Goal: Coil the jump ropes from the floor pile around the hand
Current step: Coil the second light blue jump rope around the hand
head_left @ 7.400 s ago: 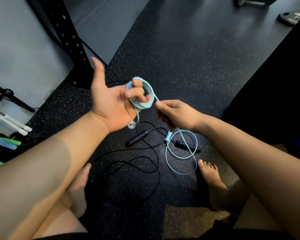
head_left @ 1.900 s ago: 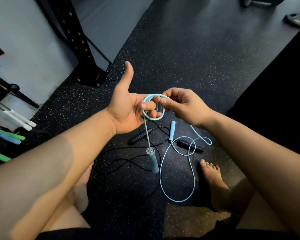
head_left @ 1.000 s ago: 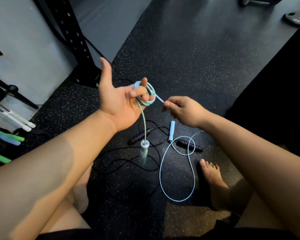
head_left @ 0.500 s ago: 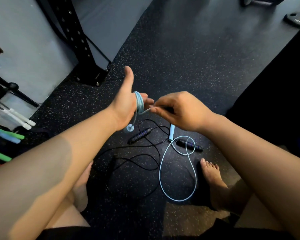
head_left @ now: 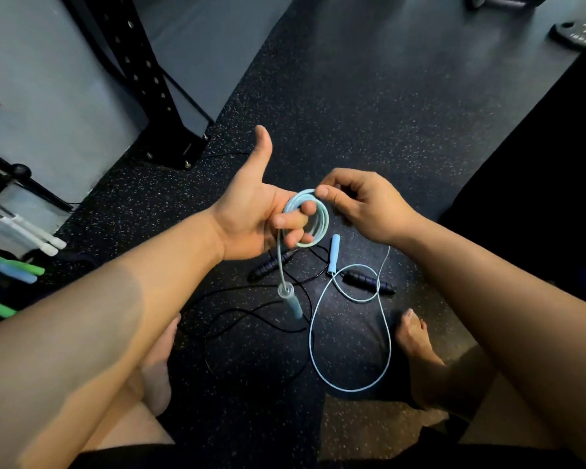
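Head view.
- Left hand (head_left: 251, 218): thumb upright, fingers curled, light blue jump rope (head_left: 324, 220) coiled round them.
- Right hand (head_left: 362, 204): thumb and forefinger pinch the coil's top.
- Rope handle (head_left: 292, 303): dangles below the left hand.
- Second blue handle (head_left: 334, 253) and slack loop: on the speckled rubber floor (head_left: 352, 113).
- Black jump rope (head_left: 366, 280): on the floor, between bare feet.

left hand (head_left: 251, 218): blue rope (head_left: 313, 216) coiled round fingers | right hand (head_left: 362, 204): pinches rope | black rope (head_left: 251, 319): floor
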Demonstrator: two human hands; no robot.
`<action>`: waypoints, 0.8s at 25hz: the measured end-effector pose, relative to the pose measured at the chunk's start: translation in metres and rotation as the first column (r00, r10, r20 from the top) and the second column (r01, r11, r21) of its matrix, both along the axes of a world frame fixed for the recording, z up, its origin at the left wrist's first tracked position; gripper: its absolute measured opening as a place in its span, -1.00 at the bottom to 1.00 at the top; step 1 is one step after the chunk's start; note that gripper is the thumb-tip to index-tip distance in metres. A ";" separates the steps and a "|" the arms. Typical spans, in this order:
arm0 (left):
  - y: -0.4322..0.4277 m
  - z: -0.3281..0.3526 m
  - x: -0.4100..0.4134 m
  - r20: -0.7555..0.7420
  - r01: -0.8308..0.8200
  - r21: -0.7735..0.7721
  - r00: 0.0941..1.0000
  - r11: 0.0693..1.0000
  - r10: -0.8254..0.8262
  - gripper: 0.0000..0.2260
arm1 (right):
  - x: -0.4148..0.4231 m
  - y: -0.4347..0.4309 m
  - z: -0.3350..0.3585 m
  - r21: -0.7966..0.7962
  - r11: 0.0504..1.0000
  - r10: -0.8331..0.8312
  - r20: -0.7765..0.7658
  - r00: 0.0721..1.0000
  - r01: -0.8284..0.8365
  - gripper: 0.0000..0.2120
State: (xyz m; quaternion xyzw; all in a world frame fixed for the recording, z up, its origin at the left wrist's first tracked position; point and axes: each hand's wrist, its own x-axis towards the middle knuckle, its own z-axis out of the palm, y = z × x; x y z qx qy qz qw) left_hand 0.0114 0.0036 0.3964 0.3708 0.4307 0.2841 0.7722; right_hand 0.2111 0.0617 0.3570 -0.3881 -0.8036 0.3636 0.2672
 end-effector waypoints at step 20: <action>0.009 -0.031 -0.009 -0.456 -0.024 0.175 0.884 0.984 0.102 0.15 | -0.019 -0.021 0.023 0.253 0.922 0.197 0.345 0.918 -0.293 -0.74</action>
